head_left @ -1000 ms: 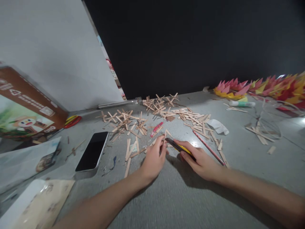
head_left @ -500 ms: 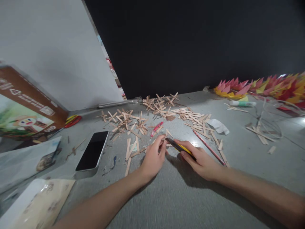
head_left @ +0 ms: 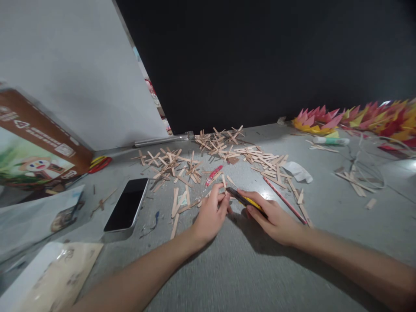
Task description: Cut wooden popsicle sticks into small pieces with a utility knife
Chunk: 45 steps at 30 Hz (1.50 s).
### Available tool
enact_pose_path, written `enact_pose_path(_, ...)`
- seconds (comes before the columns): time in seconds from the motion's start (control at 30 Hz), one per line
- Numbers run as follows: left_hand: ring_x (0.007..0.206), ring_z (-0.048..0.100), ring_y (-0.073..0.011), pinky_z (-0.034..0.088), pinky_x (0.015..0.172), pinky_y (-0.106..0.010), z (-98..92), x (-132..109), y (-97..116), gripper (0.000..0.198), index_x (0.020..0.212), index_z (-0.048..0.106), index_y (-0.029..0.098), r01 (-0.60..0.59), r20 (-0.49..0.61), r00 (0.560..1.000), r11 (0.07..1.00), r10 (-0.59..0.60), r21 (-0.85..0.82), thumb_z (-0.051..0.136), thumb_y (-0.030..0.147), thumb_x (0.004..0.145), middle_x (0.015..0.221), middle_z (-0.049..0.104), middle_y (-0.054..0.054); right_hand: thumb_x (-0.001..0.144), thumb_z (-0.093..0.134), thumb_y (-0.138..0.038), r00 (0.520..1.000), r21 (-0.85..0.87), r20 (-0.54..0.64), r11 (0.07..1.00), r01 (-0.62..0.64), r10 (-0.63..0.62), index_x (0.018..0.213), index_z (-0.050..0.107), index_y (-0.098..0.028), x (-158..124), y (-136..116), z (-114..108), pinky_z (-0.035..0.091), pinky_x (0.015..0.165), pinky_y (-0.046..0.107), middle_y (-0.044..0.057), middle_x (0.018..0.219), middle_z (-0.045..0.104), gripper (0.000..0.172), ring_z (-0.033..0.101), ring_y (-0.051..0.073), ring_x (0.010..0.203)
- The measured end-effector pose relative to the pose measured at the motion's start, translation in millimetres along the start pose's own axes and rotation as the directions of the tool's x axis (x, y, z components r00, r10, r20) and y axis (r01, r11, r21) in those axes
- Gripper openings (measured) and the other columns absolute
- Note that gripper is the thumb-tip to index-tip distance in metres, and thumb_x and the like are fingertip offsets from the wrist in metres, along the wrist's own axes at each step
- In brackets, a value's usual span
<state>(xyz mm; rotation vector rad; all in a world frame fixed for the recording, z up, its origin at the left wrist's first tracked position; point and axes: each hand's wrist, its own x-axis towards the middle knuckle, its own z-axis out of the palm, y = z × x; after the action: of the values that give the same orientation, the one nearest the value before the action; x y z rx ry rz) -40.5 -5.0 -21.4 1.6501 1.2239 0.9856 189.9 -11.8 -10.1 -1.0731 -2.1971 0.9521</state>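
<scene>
My left hand (head_left: 211, 212) pinches a small wooden craft stick (head_left: 224, 180), whose pale end pokes up above the fingertips. In my right hand (head_left: 276, 219) is a black and yellow utility knife (head_left: 248, 203), gripped with its tip pointing left against or very near the stick. Fingers hide the stick's lower part. Just beyond both hands lies a red wrapper-like strip (head_left: 214, 175). Loose craft sticks (head_left: 268, 159) and small crossed-stick pieces (head_left: 169, 164) are heaped farther back. A pink striped pencil-like rod (head_left: 284, 200) rests right of the knife.
A phone (head_left: 126, 204) lies to the left, near a brown printed box (head_left: 42, 143) and a plastic packet (head_left: 52, 277). Crumpled white tissue (head_left: 297, 171), a glue stick (head_left: 330, 141) and pink-yellow folded paper pieces (head_left: 316, 119) are on the right. A black panel (head_left: 260, 60) stands behind.
The stick in my left hand now stands more upright and shows more above the fingers. My left fingers have shifted slightly; the right hand and knife stay nearly in place.
</scene>
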Motion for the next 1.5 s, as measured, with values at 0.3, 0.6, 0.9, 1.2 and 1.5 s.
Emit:
enact_pose_path(0.3, 0.067, 0.064, -0.0163, 0.045, 0.066, -0.027, -1.9, 2, 0, 0.025, 0.123, 0.057, 0.022, -0.048, -0.009, 0.999, 0.998, 0.048, 0.044, 0.047, 0.040, 0.110, 0.072, 0.065, 0.002, 0.113, 0.038, -0.034, 1.000, -0.016, -0.009, 1.000, 0.026, -0.026, 0.158, 0.043, -0.024, 0, 1, 0, 0.054, 0.081, 0.031, 0.008, 0.102, 0.074, 0.047, 0.070, 0.019, 0.083)
enact_pose_path(0.6, 0.061, 0.058, -0.0140, 0.044, 0.060, -0.026, 1.2, 1, -2, 0.032, 0.130, 0.057, 0.022, -0.020, -0.035, 0.999, 0.999, 0.019, -0.045, 0.048, 0.044, 0.109, 0.077, 0.067, 0.000, 0.113, 0.038, -0.034, 1.000, -0.003, -0.003, 1.000, 0.011, -0.011, 0.157, 0.045, -0.025, 3, -1, 0, 0.053, 0.081, 0.030, 0.006, 0.098, 0.073, 0.046, 0.070, 0.019, 0.083)
enact_pose_path(0.9, 0.057, 0.059, -0.0118, 0.046, 0.057, -0.025, 5.8, 1, -6, 0.035, 0.135, 0.055, 0.023, 0.065, -0.096, 0.992, 0.991, -0.077, -0.119, 0.049, 0.043, 0.108, 0.096, 0.075, -0.005, 0.113, 0.040, -0.039, 0.997, 0.087, -0.001, 0.994, -0.073, 0.074, 0.158, 0.045, -0.026, 5, 0, 1, 0.046, 0.057, 0.023, 0.000, 0.084, 0.069, 0.048, 0.058, 0.012, 0.055)
enact_pose_path(1.2, 0.054, 0.063, -0.0115, 0.051, 0.054, -0.023, 4.7, 2, 0, 0.067, 0.166, 0.028, 0.031, 0.126, -0.136, 0.978, 0.968, -0.158, -0.219, 0.055, 0.040, 0.105, 0.088, 0.076, -0.002, 0.113, 0.040, -0.037, 0.998, 0.081, 0.004, 0.994, -0.069, 0.069, 0.158, 0.045, -0.028, 5, 1, 0, 0.042, 0.056, 0.023, -0.004, 0.075, 0.063, 0.046, 0.057, 0.012, 0.057)
enact_pose_path(1.5, 0.047, 0.065, -0.0131, 0.049, 0.048, -0.022, 1.0, 12, -5, 0.048, 0.131, 0.040, 0.020, 0.127, -0.094, 0.979, 0.903, -0.181, -0.411, 0.058, 0.054, 0.101, 0.079, 0.076, -0.002, 0.112, 0.041, -0.037, 0.998, 0.036, -0.043, 0.999, -0.037, 0.038, 0.157, 0.044, -0.030, 2, 3, 0, 0.046, 0.062, 0.025, -0.001, 0.082, 0.069, 0.046, 0.060, 0.014, 0.063)
